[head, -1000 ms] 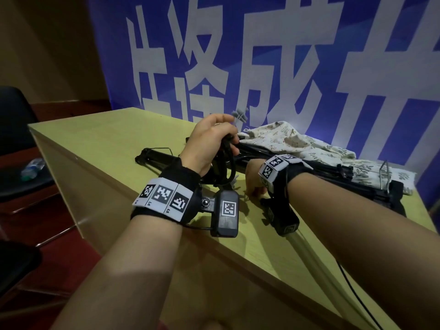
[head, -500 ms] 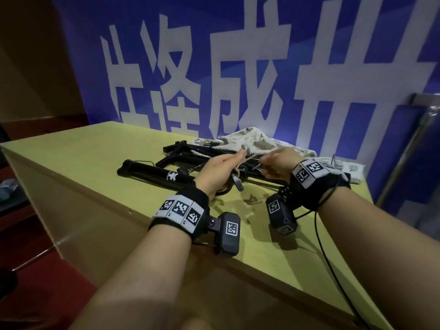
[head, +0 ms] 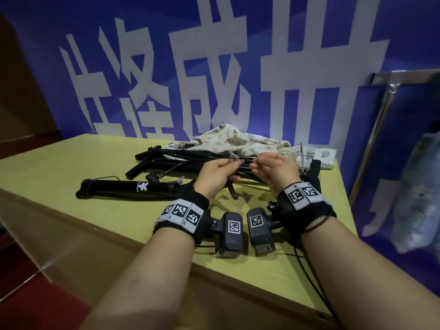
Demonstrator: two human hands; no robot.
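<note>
My left hand [head: 215,176] grips a small grey connector piece [head: 234,158] with thin metal rods, raised a little above the yellow-green table [head: 71,163]. A dark part of that piece hangs below the hand. My right hand [head: 276,171] pinches the end of the same thin rods from the right, fingers curled. Both wrists wear black bands with printed markers and small black boxes. Behind the hands lies a pile of black folded frame tubes [head: 171,160].
A black tube with a white logo [head: 128,186] lies to the left near the table's front edge. A floral cloth [head: 238,139] is bunched at the back against a blue banner [head: 214,67]. A metal-framed panel [head: 392,115] leans at the right.
My left hand has let go of the black strap it held and come down to the small grey piece. My right hand has risen from the table to pinch the rods. The camera has turned right.
</note>
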